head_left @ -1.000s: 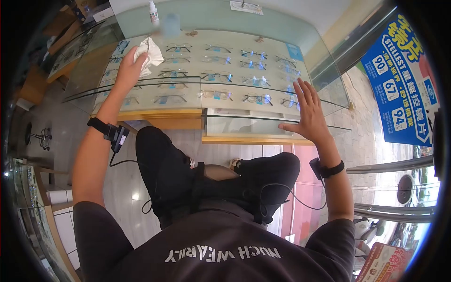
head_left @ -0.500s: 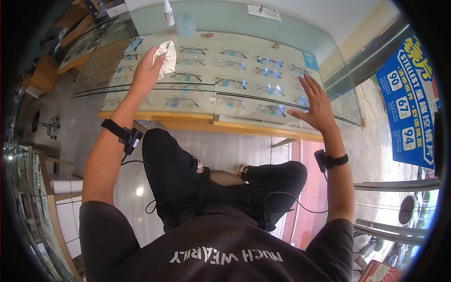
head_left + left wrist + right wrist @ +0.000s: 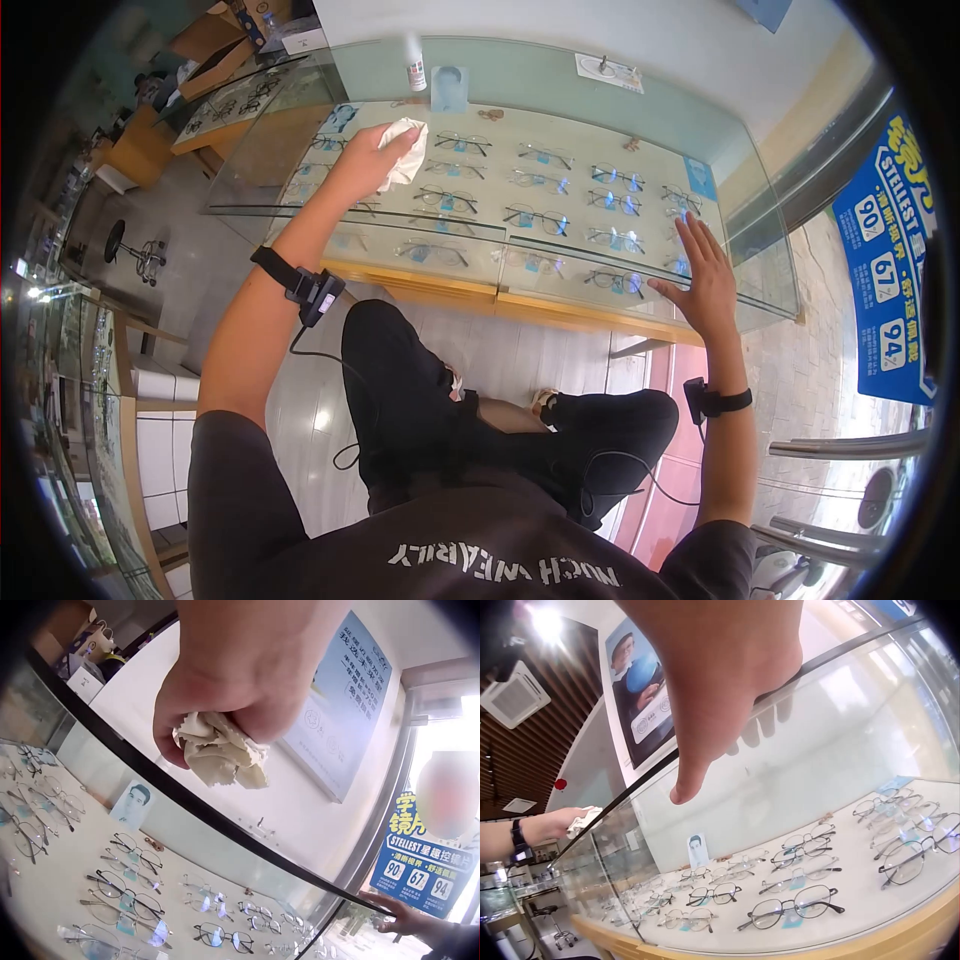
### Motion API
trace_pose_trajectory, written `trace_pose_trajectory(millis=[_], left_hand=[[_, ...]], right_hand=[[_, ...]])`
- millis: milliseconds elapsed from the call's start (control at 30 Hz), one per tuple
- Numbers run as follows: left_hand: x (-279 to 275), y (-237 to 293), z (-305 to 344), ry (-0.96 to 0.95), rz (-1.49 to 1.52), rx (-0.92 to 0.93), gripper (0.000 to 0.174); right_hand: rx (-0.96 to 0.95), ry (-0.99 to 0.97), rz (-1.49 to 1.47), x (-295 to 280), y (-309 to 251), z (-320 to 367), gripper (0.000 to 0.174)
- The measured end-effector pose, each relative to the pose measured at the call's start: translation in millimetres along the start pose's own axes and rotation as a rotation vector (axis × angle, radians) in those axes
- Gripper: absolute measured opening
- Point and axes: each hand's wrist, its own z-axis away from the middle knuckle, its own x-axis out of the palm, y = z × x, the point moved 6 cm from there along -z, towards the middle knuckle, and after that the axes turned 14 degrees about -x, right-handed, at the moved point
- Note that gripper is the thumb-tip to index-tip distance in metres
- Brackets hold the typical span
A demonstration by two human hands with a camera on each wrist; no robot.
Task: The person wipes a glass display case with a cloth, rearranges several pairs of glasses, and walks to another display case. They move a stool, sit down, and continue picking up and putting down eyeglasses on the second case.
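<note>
My left hand (image 3: 362, 168) grips a crumpled white cloth (image 3: 404, 150) above the left part of a glass display case (image 3: 425, 279). In the left wrist view the cloth (image 3: 219, 756) bunches out below the curled fingers, over the dark edge of the glass. Toward the case's right end is my right hand (image 3: 711, 287), its fingers straight and spread and the thumb pointing left. The right wrist view shows that hand (image 3: 724, 697) at the top edge of the glass. Rows of eyeglasses (image 3: 538, 218) lie inside the case on a white surface.
A white spray bottle (image 3: 416, 72) stands behind the case, near a small picture card (image 3: 449, 90). A blue sign (image 3: 885, 270) is at the right. A stool (image 3: 137, 250) and another case with glasses (image 3: 235, 105) are at the left. My knees are below the case's front edge.
The head view has shifted, so the case and both hands appear lower and further right. The case's right front section jutted toward me earlier; now it is nearly level with the left. The cloth stays gripped.
</note>
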Motion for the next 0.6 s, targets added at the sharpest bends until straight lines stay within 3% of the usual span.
trace_pose_trajectory(millis=[67,133,267,433,500,600], left_hand=[[-7.9,6.2,-20.3,-0.025,-0.082,-0.004,0.038],[-13.7,19.8,-36.7,0.015,-0.171,0.202,0.037],[-28.6,39.0,-80.1,0.034,-0.197,0.115,0.039],[-40.6,56.2,-133.7,0.067,-0.407,0.165,0.043],[-41.5,56.3,-148.5,0.202,-0.515,0.126,0.049],[-35.4,54.3,-164.3,0.24,-0.526,0.079,0.056]], right_hand=[[0.023,-0.012,0.026,-0.5,-0.5,-1.3,0.107],[0.028,0.001,0.031,-2.8,-3.3,-2.9,0.107],[0.05,0.014,0.013,-2.0,-3.4,-3.6,0.106],[0.079,0.027,0.005,2.0,-0.7,-2.9,0.1],[0.093,0.024,0.0,0.7,-1.2,-2.9,0.098],[0.087,0.029,0.01,1.0,0.1,-3.0,0.096]])
